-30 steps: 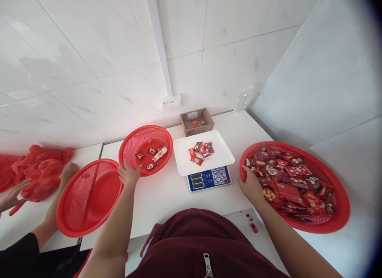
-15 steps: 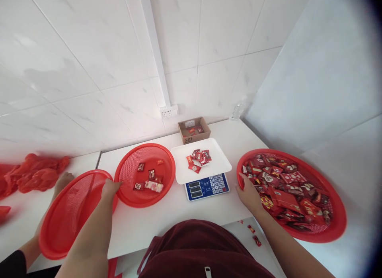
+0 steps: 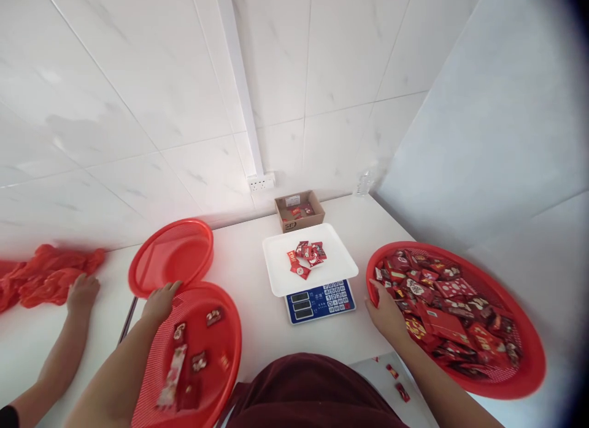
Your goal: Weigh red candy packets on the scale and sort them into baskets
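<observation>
My left hand (image 3: 160, 304) is closed over the upper left rim of a red plastic basket (image 3: 237, 330) with a few wrapped candies (image 3: 199, 360) in it. Just behind, and touching or nearly touching my fingers, stands a second red basket (image 3: 170, 253) with nothing visible inside. My right hand (image 3: 386, 313) grips the left rim of a third red basket (image 3: 536, 354), heaped with red-wrapped candies (image 3: 442, 317). Between my hands is a blue digital scale (image 3: 321, 303), with several candies (image 3: 307, 257) on its white pan (image 3: 280, 275).
A small cardboard box (image 3: 300, 222) with candies stands behind the scale. At the left, another person's hand (image 3: 83, 293) rests at a pile of red bags (image 3: 50, 278). A clear plastic container (image 3: 365, 183) is in the back right corner. Loose candies (image 3: 402, 391) lie below the table edge.
The basket without candies has shifted back and right. The basket with few candies has come toward me and left, with my left hand on it. The co-worker's hand moved slightly toward me.
</observation>
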`<state>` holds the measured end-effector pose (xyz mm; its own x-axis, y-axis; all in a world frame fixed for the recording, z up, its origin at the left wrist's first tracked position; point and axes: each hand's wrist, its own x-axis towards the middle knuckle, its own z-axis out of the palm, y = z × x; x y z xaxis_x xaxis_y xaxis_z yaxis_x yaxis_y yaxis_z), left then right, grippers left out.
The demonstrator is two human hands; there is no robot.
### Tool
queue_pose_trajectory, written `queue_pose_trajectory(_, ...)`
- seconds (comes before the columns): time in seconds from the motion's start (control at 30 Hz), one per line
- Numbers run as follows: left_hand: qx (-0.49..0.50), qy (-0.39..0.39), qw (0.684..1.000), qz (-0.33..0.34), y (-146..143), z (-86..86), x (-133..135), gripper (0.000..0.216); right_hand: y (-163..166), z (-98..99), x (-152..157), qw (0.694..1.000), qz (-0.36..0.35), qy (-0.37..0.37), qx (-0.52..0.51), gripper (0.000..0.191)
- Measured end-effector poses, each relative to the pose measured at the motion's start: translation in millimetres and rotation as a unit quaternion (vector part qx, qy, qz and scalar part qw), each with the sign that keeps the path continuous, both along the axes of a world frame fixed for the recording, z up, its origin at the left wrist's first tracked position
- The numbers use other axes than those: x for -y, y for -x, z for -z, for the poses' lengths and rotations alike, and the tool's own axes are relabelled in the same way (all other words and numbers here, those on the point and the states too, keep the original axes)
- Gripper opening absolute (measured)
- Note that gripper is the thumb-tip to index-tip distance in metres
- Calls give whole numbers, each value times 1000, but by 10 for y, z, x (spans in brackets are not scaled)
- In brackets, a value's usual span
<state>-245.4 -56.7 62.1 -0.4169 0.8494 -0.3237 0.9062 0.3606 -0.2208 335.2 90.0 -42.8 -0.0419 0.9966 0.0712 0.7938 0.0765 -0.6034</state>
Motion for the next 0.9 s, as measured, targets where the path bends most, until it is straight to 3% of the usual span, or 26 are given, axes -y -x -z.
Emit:
queue_pose_trajectory(0.23,21,19,993,110,-90,52,-28,62,-23,65,-20,1000,6,1,-4,54)
queue_pose_trajectory(0.43,33,9,997,64,-239,-61,-126,71,-39,129,-44,1000,12,-1,-4,55)
queue_pose_trajectory(0.53,43,20,999,23,-330,-195,-294,74,-43,115,-22,1000,8,-2,10,54)
queue_pose_trajectory(0.63,123,-39,991,-21,-627,-300,-537,62,18,32,17,998,12,-33,59,53)
queue_pose_trajectory(0.7,246,-118,962,-37,-990,-310,-697,51,135,-69,20,993,3,-73,95,50)
queue_pose_trajectory(0.77,378,-172,909,-44,-1426,-254,-820,39,319,-195,-18,988,-35,-108,104,45)
queue_pose_trajectory(0.83,507,-177,843,-34,-1828,-142,-888,39,546,-325,-102,985,-85,-121,91,43)
queue_pose_trajectory(0.9,562,-188,803,-63,-2091,-8,-889,47,774,-439,-215,984,-114,-109,82,42)
